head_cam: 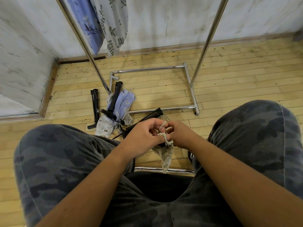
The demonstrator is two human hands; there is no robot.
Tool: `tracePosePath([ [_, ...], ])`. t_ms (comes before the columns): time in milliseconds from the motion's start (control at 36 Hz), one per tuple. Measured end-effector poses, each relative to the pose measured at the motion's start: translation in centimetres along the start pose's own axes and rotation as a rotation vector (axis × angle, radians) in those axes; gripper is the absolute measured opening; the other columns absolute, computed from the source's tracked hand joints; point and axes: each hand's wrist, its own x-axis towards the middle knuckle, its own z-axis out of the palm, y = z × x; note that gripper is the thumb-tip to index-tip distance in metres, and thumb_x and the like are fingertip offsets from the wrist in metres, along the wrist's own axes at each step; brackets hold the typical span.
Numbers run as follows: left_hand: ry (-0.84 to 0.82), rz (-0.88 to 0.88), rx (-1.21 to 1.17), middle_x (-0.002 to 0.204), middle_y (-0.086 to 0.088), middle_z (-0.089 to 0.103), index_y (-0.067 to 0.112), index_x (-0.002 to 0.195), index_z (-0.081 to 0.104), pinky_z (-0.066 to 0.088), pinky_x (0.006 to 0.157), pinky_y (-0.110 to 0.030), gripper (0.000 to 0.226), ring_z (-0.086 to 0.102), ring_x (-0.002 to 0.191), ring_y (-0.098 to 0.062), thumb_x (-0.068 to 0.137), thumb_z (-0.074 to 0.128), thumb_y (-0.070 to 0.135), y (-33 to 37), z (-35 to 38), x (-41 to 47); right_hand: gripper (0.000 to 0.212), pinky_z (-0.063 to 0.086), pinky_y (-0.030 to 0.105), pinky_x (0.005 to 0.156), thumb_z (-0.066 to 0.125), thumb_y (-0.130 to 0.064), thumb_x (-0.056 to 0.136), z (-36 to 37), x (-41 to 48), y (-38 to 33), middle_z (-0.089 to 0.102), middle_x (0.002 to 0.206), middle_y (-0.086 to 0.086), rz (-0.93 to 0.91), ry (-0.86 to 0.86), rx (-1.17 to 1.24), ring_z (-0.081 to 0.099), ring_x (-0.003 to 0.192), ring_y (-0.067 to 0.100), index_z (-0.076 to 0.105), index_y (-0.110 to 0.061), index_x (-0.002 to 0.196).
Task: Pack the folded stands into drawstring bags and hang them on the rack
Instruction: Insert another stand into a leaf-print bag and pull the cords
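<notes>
Down on the yellow wood-plank floor (229, 76) stands a chrome clothes rack (208, 41), its two uprights rising out of a rectangular base frame close to the scuffed white wall. A person sits facing it, with legs in dark camo trousers (65, 161) spread wide on both sides of the view.

Up top left, two bags hang by the rack's left upright: a blue floral fabric bag (89, 25) and, touching it on the right, a white leaf-print fabric bag (114, 25).

At the foot of that same upright there's a messy heap of loose blue and animal-print bags (122, 102). One black folded stand (114, 97) lies across the heap, a second black stand (95, 105) lies on bare floor just left of it, and a third black stand (147, 116) sticks out from behind the hands.

Between the knees, left hand (142, 136) and right hand (178, 135) are touching, and the curled fingers of both pinch a white drawstring cord (164, 136). Part of it is looped round a finger. From the cord a small beige printed drawstring bag (165, 154) dangles below the hands, its mouth bunched up tight. Something dark shows at the mouth, but I can't tell what it is.
</notes>
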Motion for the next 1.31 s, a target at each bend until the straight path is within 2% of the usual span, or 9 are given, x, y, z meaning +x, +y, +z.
tracePosePath([
  [111,-0.036,-0.003,-0.010,0.084,0.016,0.064,0.028,0.113,0.070,0.047,0.065,-0.019,0.025,0.051,0.069,-0.005,0.090,0.080,0.025,-0.3,0.6,-0.4,0.033,0.053,0.028,0.071,0.082,-0.025,0.084,0.0,0.0,0.0,0.072,0.102,-0.003,-0.001,0.023,-0.057,0.066,0.089,0.013,0.066,-0.025,0.113],
  [222,-0.046,-0.026,-0.009,0.080,0.012,0.065,0.027,0.106,0.072,0.047,0.063,-0.020,0.017,0.053,0.067,-0.007,0.091,0.079,0.027,-0.4,0.5,-0.2,0.045,0.047,0.022,0.065,0.081,-0.032,0.086,-0.1,-0.1,0.0,0.068,0.106,-0.004,0.004,0.038,-0.106,0.061,0.086,0.008,0.062,-0.026,0.126],
  [361,0.040,-0.116,-0.002,0.064,0.017,0.060,0.021,0.093,0.071,0.043,0.058,-0.018,0.022,0.049,0.058,-0.002,0.094,0.071,0.044,-0.5,0.3,0.1,0.042,0.058,0.037,0.084,0.066,-0.024,0.097,-0.2,-0.5,-0.3,0.066,0.120,-0.001,-0.028,-0.009,-0.117,0.064,0.105,0.019,0.061,-0.030,0.138],
  [472,0.067,-0.112,0.001,0.073,0.011,0.067,0.026,0.091,0.072,0.046,0.062,-0.017,0.019,0.054,0.065,-0.003,0.099,0.064,0.041,-0.5,0.3,0.3,0.037,0.057,0.030,0.068,0.059,-0.030,0.101,-0.3,-1.1,-0.8,0.065,0.123,0.000,-0.021,-0.070,-0.035,0.062,0.099,0.014,0.061,-0.036,0.137],
  [694,-0.005,-0.127,0.064,0.069,0.018,0.066,0.020,0.083,0.070,0.042,0.062,-0.011,0.029,0.056,0.063,0.005,0.100,0.062,0.042,-0.5,0.5,-0.3,0.038,0.061,0.044,0.086,0.061,-0.017,0.099,-0.1,-1.7,-1.3,0.064,0.124,0.001,-0.015,-0.200,-0.036,0.063,0.110,0.026,0.059,-0.044,0.127],
  [944,0.087,-0.066,-0.031,0.080,-0.006,0.074,0.022,0.079,0.068,0.057,0.074,-0.037,0.021,0.069,0.079,-0.029,0.096,0.071,0.035,-0.2,0.5,-0.2,0.034,0.064,0.042,0.084,0.067,-0.031,0.099,-0.2,-1.6,-1.3,0.069,0.122,0.007,0.056,-0.283,0.037,0.069,0.108,0.026,0.059,-0.040,0.131],
  [1056,0.058,-0.050,0.019,0.069,0.009,0.067,0.021,0.078,0.067,0.047,0.062,-0.017,0.022,0.060,0.065,-0.002,0.093,0.075,0.034,0.0,1.0,-0.3,0.016,0.063,0.045,0.089,0.061,-0.031,0.103,-0.1,-1.9,-1.5,0.072,0.115,0.003,0.036,-0.315,-0.006,0.071,0.103,0.026,0.059,-0.047,0.105],
  [1167,0.063,-0.044,0.038,0.061,0.015,0.059,0.020,0.076,0.065,0.042,0.057,-0.015,0.024,0.052,0.057,0.000,0.091,0.077,0.033,0.1,1.4,-0.2,0.022,0.063,0.051,0.087,0.058,-0.021,0.103,-0.3,-2.0,-1.8,0.075,0.108,0.007,0.019,-0.289,-0.012,0.074,0.098,0.028,0.062,-0.042,0.098],
  [1306,0.030,-0.041,0.074,0.061,0.016,0.062,0.019,0.075,0.065,0.045,0.057,-0.018,0.024,0.054,0.056,0.002,0.092,0.077,0.031,0.2,2.0,-0.3,0.036,0.065,0.046,0.084,0.063,-0.011,0.100,-0.3,-1.8,-1.4,0.072,0.110,0.008,0.006,-0.257,-0.078,0.074,0.097,0.026,0.058,-0.046,0.093],
])
